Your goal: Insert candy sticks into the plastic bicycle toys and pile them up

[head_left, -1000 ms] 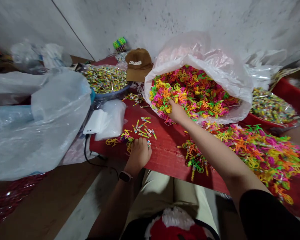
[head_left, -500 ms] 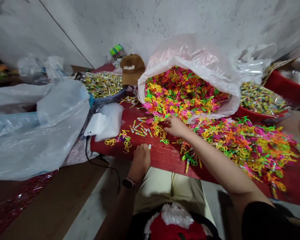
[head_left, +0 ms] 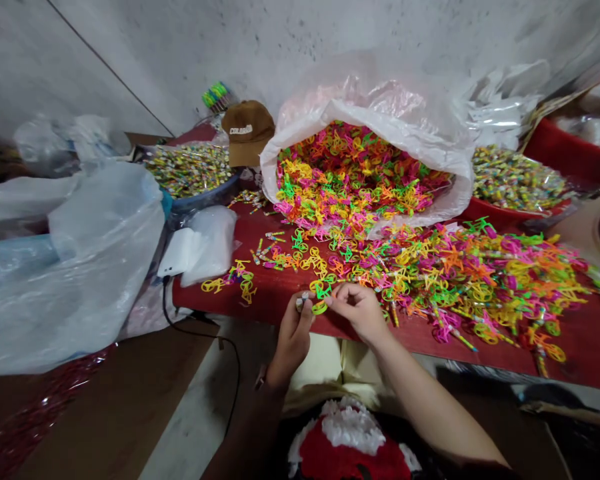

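My left hand (head_left: 294, 333) pinches a small wrapped candy stick (head_left: 303, 301) at the near edge of the red table (head_left: 280, 287). Beside it, my right hand (head_left: 357, 308) pinches a small green and yellow plastic bicycle toy (head_left: 321, 298); the two pieces meet between the hands. Behind them lies a spread of neon plastic bicycle toys (head_left: 460, 273), spilling from a big clear plastic bag (head_left: 365, 173) full of the same. A few loose candy sticks (head_left: 270, 248) lie on the table to the left.
A brown cap (head_left: 247, 131) sits behind a basin of wrapped candies (head_left: 193, 170). A second red basin of candies (head_left: 517, 183) is at right. A white power bank (head_left: 177, 257) with a black cable, a clear packet and large plastic bags (head_left: 80, 260) lie at left.
My right hand pulled back from the bag, dragging toys onto the table, then picked one up. My left hand lifted off the table with a candy stick. Both hands now meet at the table's edge.
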